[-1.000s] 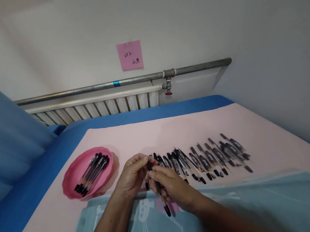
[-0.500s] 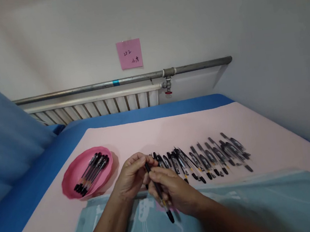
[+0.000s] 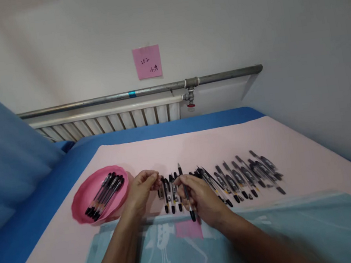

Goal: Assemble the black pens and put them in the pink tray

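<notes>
My right hand (image 3: 200, 193) is closed around a black gel pen (image 3: 185, 191), uncapped, its pointed tip upward and its dark rear end toward me. To the left, my left hand (image 3: 146, 183) has thumb and fingertips pinched together; whatever is between them is too small to make out. Below and between both hands lie several pens and loose caps (image 3: 171, 195) on the pink sheet. More uncapped pens and dark clear-bodied caps (image 3: 239, 177) spread in a row to the right, partly hidden behind my right hand.
A pink scalloped dish (image 3: 78, 206) at the left holds several capped pens (image 3: 106, 195). The pink sheet (image 3: 177, 146) covers a blue surface (image 3: 162, 128). A light-blue patterned cloth (image 3: 274, 230) lies in front of me. Behind are a radiator (image 3: 121, 119) and a pipe (image 3: 99, 101).
My hands have moved apart. The right hand has brought the pen slightly up and right, turning it more upright; the left has drawn back to the left.
</notes>
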Demonstrator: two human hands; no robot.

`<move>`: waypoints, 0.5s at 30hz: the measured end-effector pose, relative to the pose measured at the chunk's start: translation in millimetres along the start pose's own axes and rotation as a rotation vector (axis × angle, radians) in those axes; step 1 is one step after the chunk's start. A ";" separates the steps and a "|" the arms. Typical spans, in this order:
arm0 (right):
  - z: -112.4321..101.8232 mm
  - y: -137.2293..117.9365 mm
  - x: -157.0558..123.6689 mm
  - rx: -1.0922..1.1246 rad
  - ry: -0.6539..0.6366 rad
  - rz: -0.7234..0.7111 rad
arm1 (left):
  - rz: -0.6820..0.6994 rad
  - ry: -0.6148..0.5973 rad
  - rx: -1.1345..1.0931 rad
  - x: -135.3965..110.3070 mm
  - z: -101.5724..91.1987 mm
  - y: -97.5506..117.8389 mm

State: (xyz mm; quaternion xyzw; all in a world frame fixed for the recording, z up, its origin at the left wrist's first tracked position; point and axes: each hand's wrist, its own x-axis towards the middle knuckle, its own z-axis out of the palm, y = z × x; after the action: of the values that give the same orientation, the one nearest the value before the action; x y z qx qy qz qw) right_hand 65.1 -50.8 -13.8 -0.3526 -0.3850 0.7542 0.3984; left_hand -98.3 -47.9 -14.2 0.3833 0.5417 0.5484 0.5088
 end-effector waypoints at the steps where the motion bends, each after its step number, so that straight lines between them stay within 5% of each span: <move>1: -1.6 -1.1 1.3 0.011 0.030 -0.008 | 0.014 0.036 0.130 2.9 -4.3 -2.2; 8: -3.0 -5.2 1.2 -0.028 0.064 0.000 | -0.016 0.109 1.089 5.9 -9.5 -11.9; 15: -2.4 -5.3 -0.2 -0.046 0.043 0.012 | -0.011 0.041 1.259 5.1 -0.7 -14.5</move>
State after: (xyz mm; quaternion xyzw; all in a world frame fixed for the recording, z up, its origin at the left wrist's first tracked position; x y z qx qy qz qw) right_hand 69.0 -48.2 -10.3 -0.3801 -0.3915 0.7398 0.3937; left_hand -97.9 -44.5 -29.2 0.5959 0.7725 0.1289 0.1778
